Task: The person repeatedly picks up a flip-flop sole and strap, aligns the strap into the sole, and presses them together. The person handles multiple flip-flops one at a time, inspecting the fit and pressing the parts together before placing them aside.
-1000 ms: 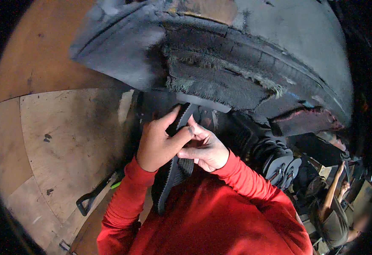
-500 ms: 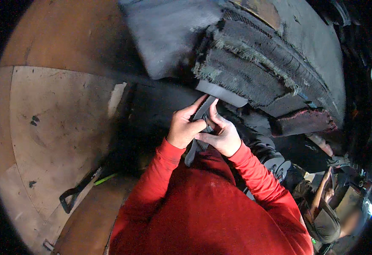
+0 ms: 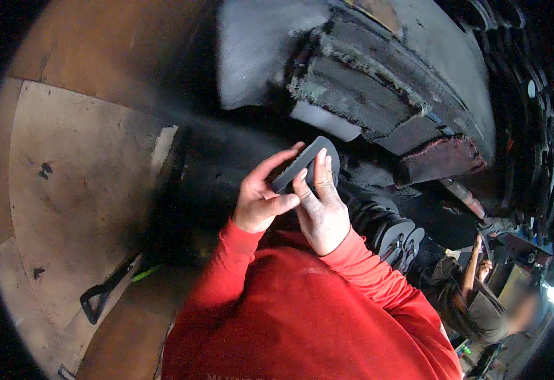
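A dark grey flip-flop sole [image 3: 302, 163] is held tilted between my two hands, its thick edge showing. My left hand [image 3: 256, 201] grips its near left end, the thumb lying across toward the right hand and the fingers mostly behind it. Fingertips of my right hand [image 3: 325, 221] press on its right side, and its palm side is turned from view. Just beyond the sole sits a smooth light grey curved band [image 3: 325, 120] under ragged dark cloth flaps [image 3: 365, 95]. A gap separates the sole from that band. Any straps on the sole are hidden.
Several grey flip-flops [image 3: 398, 240] are stacked to the right of my right arm. A reddish frayed flap [image 3: 444, 161] hangs farther right. Another person [image 3: 479, 304] works at lower right. A wooden panel [image 3: 80, 190] and a black handle [image 3: 93, 304] are at left.
The sole has been turned and drawn back from the grey band, toward me. My right fingers have shifted onto its side, and the left hand has moved slightly left.
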A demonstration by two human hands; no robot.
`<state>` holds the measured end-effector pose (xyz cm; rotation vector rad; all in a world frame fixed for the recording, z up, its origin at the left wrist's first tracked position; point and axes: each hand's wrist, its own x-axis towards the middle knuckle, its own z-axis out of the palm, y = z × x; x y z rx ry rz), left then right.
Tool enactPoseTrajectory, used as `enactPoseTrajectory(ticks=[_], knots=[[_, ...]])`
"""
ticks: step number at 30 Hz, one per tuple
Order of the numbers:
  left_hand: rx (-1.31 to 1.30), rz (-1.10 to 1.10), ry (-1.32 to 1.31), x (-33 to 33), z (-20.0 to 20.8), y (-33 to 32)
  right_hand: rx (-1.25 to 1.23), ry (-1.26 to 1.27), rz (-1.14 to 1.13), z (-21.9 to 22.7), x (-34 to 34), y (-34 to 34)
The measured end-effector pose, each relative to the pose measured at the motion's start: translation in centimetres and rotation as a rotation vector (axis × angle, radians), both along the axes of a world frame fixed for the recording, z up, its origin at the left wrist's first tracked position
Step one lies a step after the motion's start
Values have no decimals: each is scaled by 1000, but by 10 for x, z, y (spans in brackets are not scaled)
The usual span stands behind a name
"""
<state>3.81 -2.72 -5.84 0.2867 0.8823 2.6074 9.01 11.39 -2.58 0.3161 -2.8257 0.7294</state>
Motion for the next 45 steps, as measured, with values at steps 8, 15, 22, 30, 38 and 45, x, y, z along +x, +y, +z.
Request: enactPoseTrajectory(ticks=[8,15,22,30,38,45], knots=[[-1068,178,312,-21,42,7,-477,-154,-23,-27,-12,-2],[-1382,49,334,-47,18,37,-633,-290,-95,-48,-19,13],[-852,173,-19,-16,-3,41,-295,-255,-55,-33,-9,34],[-860,113,197,7,36,-2,-62,100,-40,-35,2,5],[-1279,111,447,-23,47,22,-371,44,-61,-57,-8,5],[-1324,130,423,-22,55,27,-439,4,-1,-61,-12,10]])
